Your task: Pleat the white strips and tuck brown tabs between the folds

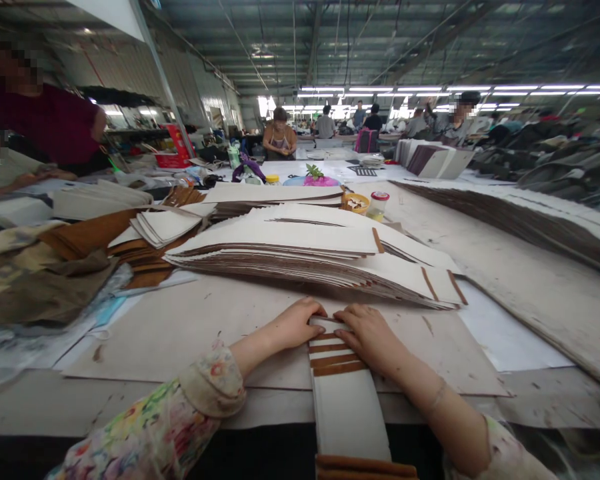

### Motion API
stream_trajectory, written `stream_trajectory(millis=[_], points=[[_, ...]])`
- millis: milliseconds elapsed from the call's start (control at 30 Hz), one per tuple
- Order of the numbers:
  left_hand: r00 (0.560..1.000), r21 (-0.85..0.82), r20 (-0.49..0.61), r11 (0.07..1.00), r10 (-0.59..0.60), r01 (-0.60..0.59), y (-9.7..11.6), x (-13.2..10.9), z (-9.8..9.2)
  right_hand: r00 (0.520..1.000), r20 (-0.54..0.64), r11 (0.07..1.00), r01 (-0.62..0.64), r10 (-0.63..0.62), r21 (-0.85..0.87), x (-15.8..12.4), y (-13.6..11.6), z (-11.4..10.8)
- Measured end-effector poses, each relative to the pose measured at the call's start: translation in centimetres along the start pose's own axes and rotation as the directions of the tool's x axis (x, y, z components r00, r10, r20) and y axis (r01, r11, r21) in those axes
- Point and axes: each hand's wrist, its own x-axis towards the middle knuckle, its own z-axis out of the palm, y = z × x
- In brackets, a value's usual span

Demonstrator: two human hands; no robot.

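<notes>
Overlapping white strips (350, 407) with brown bands lie in front of me, running from the work board toward my body. My left hand (300, 323) grips their far left corner, thumb on top and fingers curled at the edge. On the opposite corner, my right hand (370, 333) is closed, its fingers bent over the end and side of the strips. The brown bands show in staggered rows just below my hands. Beyond my fingers, a large fanned stack of similar white strips (280, 243) with brown undersides lies across the board.
Beneath the work is a pale, stained board (180, 333). Brown and white pieces (150, 230) and crumpled cloth (45, 287) lie left. A yellow bowl (356, 203) and red-lidded jar (379, 205) stand behind the stack. Another long stack (530, 213) lies right. Several people work around.
</notes>
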Motion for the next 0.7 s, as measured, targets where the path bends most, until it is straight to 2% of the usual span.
stream_trajectory(millis=[233,533,700], points=[[0.999,0.000,-0.032,1.000,-0.018,0.018,0.0,-0.2,0.3,0.996,0.044,0.994,0.072,-0.076,0.087,1.0,-0.2,0.0],[0.997,0.058,-0.014,0.996,0.072,-0.071,0.1,-0.3,0.3,0.994,0.044,0.991,0.100,-0.105,0.087,0.8,-0.9,0.4],[0.992,0.060,0.004,0.990,0.125,-0.125,-0.5,-0.7,-0.2,0.993,0.033,0.992,0.113,-0.115,0.060,0.7,-1.0,0.4]])
